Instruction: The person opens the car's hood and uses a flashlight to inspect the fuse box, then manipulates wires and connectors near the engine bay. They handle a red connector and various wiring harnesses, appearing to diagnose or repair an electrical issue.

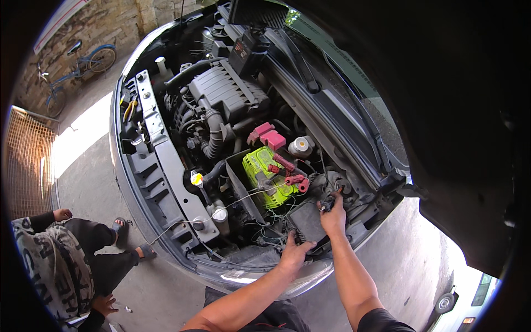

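Note:
Both arms reach into an open engine bay at its near right corner. My right hand (333,217) is closed round a small black piece (327,204) whose kind I cannot make out; a bit of orange shows just beyond it. Lower and to the left, my left hand (294,254) has its fingers at a dark ribbed part (300,237) among loose wires (267,237), with the thumb stretched out. A dark box-shaped cover (310,219) lies between the hands. Beyond them sits a bright green car battery (260,164), with red terminal covers (297,181) on and beside it.
A grey engine cover (224,88) and ribbed air hose (214,133) lie further back. A thin pale wire (182,222) crosses the front panel. Yellow-handled pliers (130,109) rest at the front edge. Another person (61,265) is at the left. The raised hood (442,110) hangs at right.

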A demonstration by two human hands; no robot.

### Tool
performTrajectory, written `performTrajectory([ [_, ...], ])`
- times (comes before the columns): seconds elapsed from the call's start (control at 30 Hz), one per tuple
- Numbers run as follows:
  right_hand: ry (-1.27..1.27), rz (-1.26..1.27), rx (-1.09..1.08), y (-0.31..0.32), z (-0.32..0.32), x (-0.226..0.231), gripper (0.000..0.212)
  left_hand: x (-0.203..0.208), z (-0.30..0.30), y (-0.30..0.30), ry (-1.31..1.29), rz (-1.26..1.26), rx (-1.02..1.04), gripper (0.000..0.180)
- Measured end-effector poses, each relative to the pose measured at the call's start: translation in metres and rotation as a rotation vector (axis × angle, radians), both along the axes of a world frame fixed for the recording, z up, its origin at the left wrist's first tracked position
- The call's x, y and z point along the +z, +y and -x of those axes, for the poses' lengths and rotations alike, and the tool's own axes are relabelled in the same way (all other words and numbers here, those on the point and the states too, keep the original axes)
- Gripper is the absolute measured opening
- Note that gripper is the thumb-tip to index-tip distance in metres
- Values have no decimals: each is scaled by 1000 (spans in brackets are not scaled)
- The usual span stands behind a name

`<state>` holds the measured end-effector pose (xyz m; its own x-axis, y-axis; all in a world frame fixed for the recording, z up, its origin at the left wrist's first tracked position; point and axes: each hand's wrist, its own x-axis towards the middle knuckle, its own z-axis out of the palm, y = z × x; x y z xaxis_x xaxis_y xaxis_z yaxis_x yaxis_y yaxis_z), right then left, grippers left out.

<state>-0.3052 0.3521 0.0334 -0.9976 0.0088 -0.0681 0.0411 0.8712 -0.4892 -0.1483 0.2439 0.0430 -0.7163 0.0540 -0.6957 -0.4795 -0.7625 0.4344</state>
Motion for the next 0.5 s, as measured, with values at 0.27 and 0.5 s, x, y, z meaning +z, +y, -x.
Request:
performTrajectory([
  [0.27,-31,47,-27,8,16,4,66,4,7,9,31,133,80,67],
  [0.5,19,39,-12,10,14,12,62,3,23,29,-217,540,96,72],
])
